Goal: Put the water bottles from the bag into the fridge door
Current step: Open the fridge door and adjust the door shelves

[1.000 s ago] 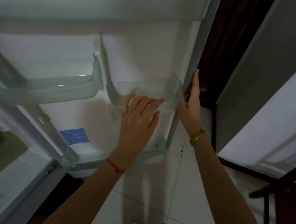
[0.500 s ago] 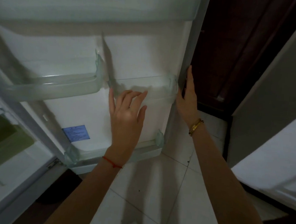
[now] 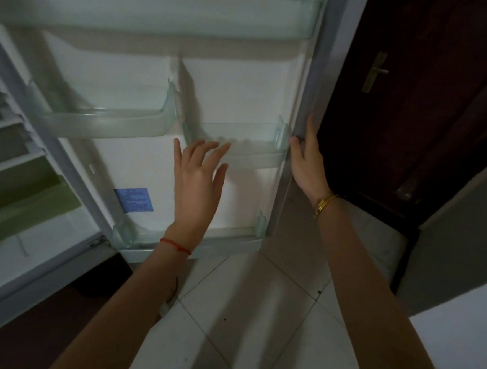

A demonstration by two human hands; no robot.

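Observation:
The white fridge door [image 3: 237, 94] stands open in front of me, its inner side facing me. It carries pale green clear shelves: a wide top one [image 3: 162, 14], a left middle one [image 3: 108, 120], a small right one [image 3: 253, 153] and a bottom rail [image 3: 192, 238]. All look bare. My left hand [image 3: 199, 178] hovers flat with fingers spread, fingertips at the small right shelf's left end. My right hand [image 3: 307, 160] holds the door's outer edge, thumb on the inside. No bottles or bag are in view.
The fridge interior [image 3: 15, 174] with shelves and a greenish drawer lies at the left. A dark wooden door [image 3: 409, 109] with a brass handle [image 3: 374, 72] stands behind the fridge door. Pale floor tiles [image 3: 244, 314] run below. A grey and white surface [image 3: 460, 286] is at the right.
The view swung right and up. My left hand slid left along the small shelf and lifted off its front, fingers spreading. My right hand stayed on the door edge.

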